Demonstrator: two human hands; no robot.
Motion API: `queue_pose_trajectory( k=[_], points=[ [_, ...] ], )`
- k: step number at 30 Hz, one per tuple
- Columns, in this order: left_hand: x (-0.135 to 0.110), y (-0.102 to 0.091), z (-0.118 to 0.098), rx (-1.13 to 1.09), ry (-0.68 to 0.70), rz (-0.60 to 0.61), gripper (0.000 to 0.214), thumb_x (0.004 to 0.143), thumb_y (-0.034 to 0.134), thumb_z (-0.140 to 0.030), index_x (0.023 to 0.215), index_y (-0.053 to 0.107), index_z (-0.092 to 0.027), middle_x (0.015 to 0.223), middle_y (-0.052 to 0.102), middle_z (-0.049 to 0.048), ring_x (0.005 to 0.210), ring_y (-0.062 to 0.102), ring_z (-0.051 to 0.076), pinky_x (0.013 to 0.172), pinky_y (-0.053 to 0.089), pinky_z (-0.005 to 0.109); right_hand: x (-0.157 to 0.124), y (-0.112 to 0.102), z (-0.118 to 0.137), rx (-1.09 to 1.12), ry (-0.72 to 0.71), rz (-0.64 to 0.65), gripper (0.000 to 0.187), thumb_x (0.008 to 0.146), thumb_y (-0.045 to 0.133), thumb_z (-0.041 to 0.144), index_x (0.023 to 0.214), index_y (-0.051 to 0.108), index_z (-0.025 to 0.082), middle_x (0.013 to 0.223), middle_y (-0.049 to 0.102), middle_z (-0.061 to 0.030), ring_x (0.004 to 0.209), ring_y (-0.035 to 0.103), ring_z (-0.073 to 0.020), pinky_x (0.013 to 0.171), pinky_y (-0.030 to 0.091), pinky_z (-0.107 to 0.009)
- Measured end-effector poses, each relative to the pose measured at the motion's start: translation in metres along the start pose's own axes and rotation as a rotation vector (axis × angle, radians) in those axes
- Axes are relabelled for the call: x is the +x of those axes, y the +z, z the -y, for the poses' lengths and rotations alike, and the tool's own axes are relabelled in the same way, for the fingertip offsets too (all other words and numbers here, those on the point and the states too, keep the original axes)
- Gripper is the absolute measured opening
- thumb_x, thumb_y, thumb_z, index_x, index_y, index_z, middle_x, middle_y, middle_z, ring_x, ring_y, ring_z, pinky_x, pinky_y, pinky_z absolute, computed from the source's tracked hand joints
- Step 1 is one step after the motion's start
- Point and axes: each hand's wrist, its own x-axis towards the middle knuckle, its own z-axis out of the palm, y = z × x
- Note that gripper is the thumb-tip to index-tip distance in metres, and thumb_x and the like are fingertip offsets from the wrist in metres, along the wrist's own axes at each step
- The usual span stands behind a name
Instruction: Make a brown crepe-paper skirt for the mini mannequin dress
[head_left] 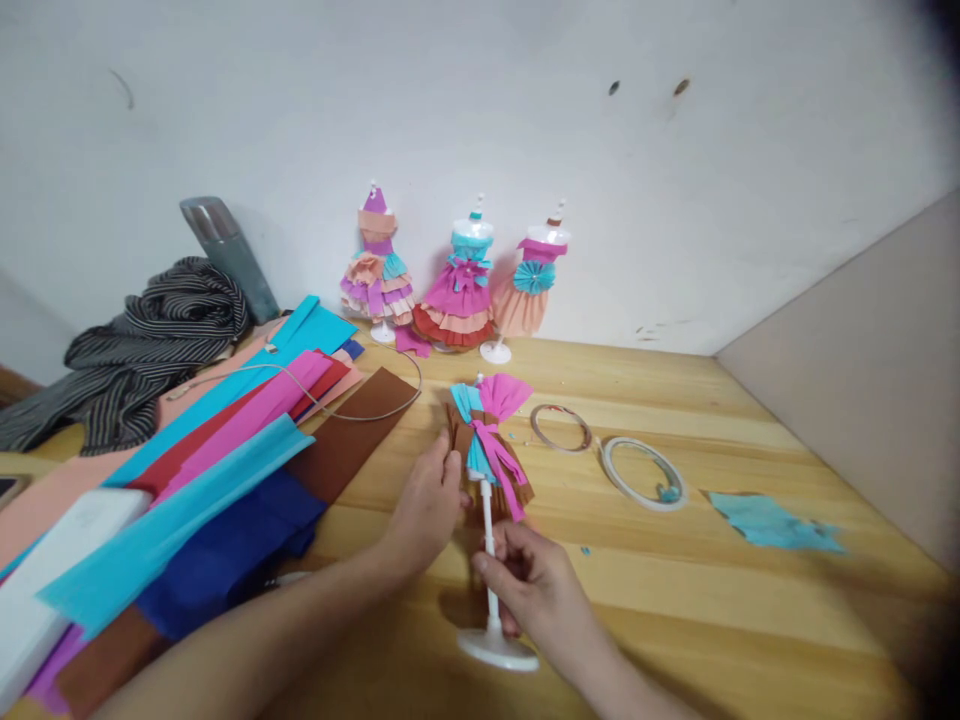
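Note:
A small white mannequin stand (pixel 491 590) stands on the wooden table (pixel 675 600), dressed in pink, blue and brown crepe paper (pixel 491 440). My right hand (pixel 536 585) is closed round the stand's thin pole, just above its round base. My left hand (pixel 427 505) touches the brown paper at the dress's left side, fingers pinched on it.
Three finished paper-dressed mannequins (pixel 457 285) stand at the wall. Sheets of coloured crepe paper (pixel 225 470) lie at the left with a cord, a striped cloth (pixel 142 350) and a grey flask (pixel 229 255). Two tape rolls (pixel 643 472) and a blue scrap (pixel 772 522) lie at the right.

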Motion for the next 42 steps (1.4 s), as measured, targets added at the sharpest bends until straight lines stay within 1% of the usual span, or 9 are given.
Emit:
queue_pose_trajectory(
  k=[5, 9, 13, 16, 21, 26, 30, 37, 42],
  points=[
    [0.004, -0.010, -0.001, 0.138, 0.079, 0.051, 0.020, 0.085, 0.046, -0.032, 0.072, 0.051, -0.018, 0.074, 0.064, 0.0039, 0.060, 0.061, 0.015, 0.054, 0.047, 0.025, 0.001, -0.001, -0.003, -0.012, 0.004, 0.014, 0.028, 0.074, 0.059, 0.038, 0.066, 0.037, 0.022, 0.043, 0.037, 0.0116, 0.028, 0.039, -0.0054, 0.031, 0.028, -0.015],
    [0.000, -0.018, -0.012, 0.215, 0.117, 0.100, 0.025, 0.088, 0.039, -0.031, 0.068, 0.047, -0.018, 0.072, 0.063, 0.0024, 0.048, 0.057, 0.011, 0.048, 0.044, 0.023, -0.001, -0.001, -0.002, -0.036, -0.025, 0.016, 0.028, 0.074, 0.058, 0.039, 0.065, 0.038, 0.022, 0.043, 0.037, 0.0112, 0.029, 0.038, -0.0052, 0.031, 0.028, -0.016],
    [-0.010, -0.020, -0.026, 0.197, 0.034, 0.205, 0.026, 0.089, 0.031, -0.032, 0.071, 0.044, -0.018, 0.062, 0.060, -0.0007, 0.032, 0.049, 0.007, 0.035, 0.033, 0.019, -0.004, -0.001, 0.001, -0.075, -0.060, 0.013, 0.027, 0.074, 0.058, 0.039, 0.065, 0.038, 0.022, 0.044, 0.037, 0.0106, 0.030, 0.040, -0.0057, 0.032, 0.030, -0.017],
    [-0.018, -0.014, -0.030, 0.111, -0.015, 0.239, 0.027, 0.088, 0.031, -0.035, 0.070, 0.042, -0.019, 0.058, 0.057, -0.0021, 0.030, 0.047, 0.008, 0.032, 0.032, 0.019, -0.005, -0.002, 0.001, -0.096, -0.096, -0.004, 0.028, 0.075, 0.058, 0.039, 0.065, 0.038, 0.022, 0.045, 0.037, 0.0101, 0.031, 0.041, -0.0065, 0.033, 0.031, -0.018],
    [-0.032, -0.006, -0.032, 0.092, 0.087, 0.155, 0.024, 0.088, 0.038, -0.038, 0.076, 0.046, -0.020, 0.065, 0.059, -0.0012, 0.034, 0.046, 0.008, 0.035, 0.033, 0.021, -0.006, -0.002, 0.000, -0.143, -0.115, 0.002, 0.029, 0.077, 0.058, 0.042, 0.067, 0.040, 0.021, 0.048, 0.040, 0.0080, 0.033, 0.042, -0.0071, 0.035, 0.033, -0.019],
    [-0.039, -0.004, -0.033, 0.094, 0.176, 0.097, 0.020, 0.087, 0.044, -0.036, 0.079, 0.054, -0.021, 0.065, 0.059, 0.0009, 0.048, 0.051, 0.013, 0.049, 0.038, 0.026, -0.008, -0.001, 0.000, -0.186, -0.198, -0.022, 0.030, 0.079, 0.056, 0.041, 0.065, 0.039, 0.022, 0.046, 0.036, 0.0080, 0.035, 0.040, -0.0079, 0.035, 0.031, -0.020],
    [-0.038, -0.004, -0.031, 0.261, 0.260, 0.034, 0.021, 0.087, 0.042, -0.034, 0.086, 0.059, -0.021, 0.068, 0.060, 0.0038, 0.063, 0.054, 0.019, 0.061, 0.038, 0.030, -0.009, 0.000, 0.000, -0.195, -0.192, -0.042, 0.026, 0.077, 0.057, 0.038, 0.064, 0.041, 0.022, 0.047, 0.038, 0.0074, 0.036, 0.040, -0.0080, 0.037, 0.033, -0.021],
    [-0.034, -0.008, -0.031, 0.553, 0.340, 0.010, 0.022, 0.087, 0.045, -0.036, 0.086, 0.062, -0.023, 0.063, 0.058, 0.0053, 0.055, 0.049, 0.022, 0.056, 0.025, 0.032, -0.009, -0.001, 0.000, -0.218, -0.223, -0.069, 0.030, 0.076, 0.058, 0.038, 0.061, 0.037, 0.023, 0.044, 0.038, 0.0068, 0.039, 0.040, -0.0089, 0.039, 0.033, -0.020],
    [-0.031, -0.009, -0.028, 0.612, 0.361, -0.021, 0.025, 0.086, 0.046, -0.041, 0.091, 0.063, -0.024, 0.068, 0.062, 0.0051, 0.059, 0.053, 0.022, 0.057, 0.027, 0.031, -0.009, -0.002, 0.000, -0.290, -0.306, -0.099, 0.030, 0.076, 0.056, 0.032, 0.059, 0.034, 0.023, 0.043, 0.038, 0.0063, 0.040, 0.039, -0.0095, 0.039, 0.031, -0.021]
  ],
)
